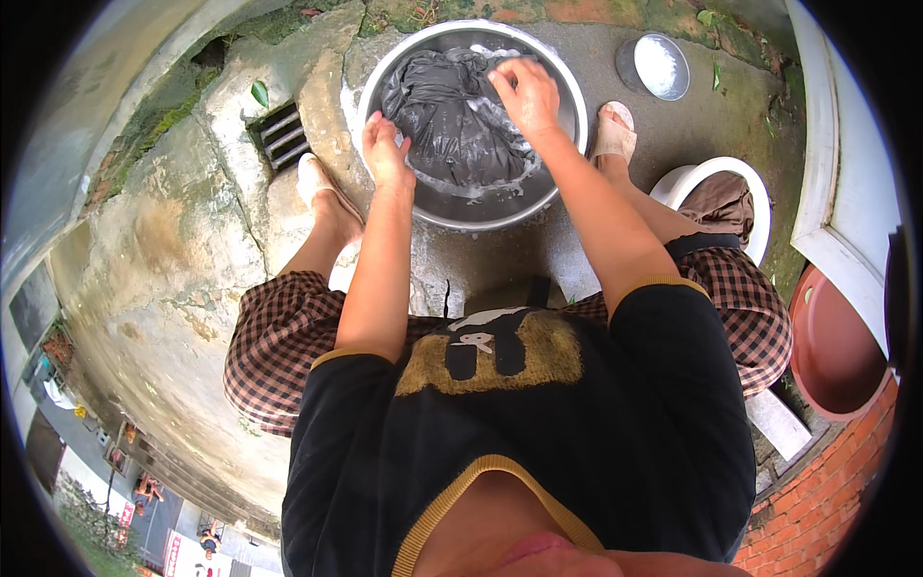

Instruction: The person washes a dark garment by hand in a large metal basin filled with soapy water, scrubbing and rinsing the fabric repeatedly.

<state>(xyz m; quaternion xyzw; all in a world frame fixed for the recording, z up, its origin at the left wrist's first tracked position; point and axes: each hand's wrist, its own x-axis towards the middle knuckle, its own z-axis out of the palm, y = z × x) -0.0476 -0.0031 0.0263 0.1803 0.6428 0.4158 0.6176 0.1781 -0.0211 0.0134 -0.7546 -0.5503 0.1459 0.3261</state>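
A wide metal basin (472,216) stands on the ground between my feet. In it lies a soaked dark grey cloth (454,137) with soapy foam around its lower edge and along its right side. My left hand (386,148) is at the basin's left rim, fingers slightly curled, beside the cloth; whether it touches the rim is unclear. Over the upper right of the cloth is my right hand (528,94), its fingers bent, at the cloth's edge. I cannot tell whether it grips any fabric.
A small metal bowl of white powder (657,66) stands at the upper right. A white bucket (761,209) holds brown cloth (721,202). A reddish tub (836,346) leans near the brick paving. A drain grate (283,135) lies left of the basin.
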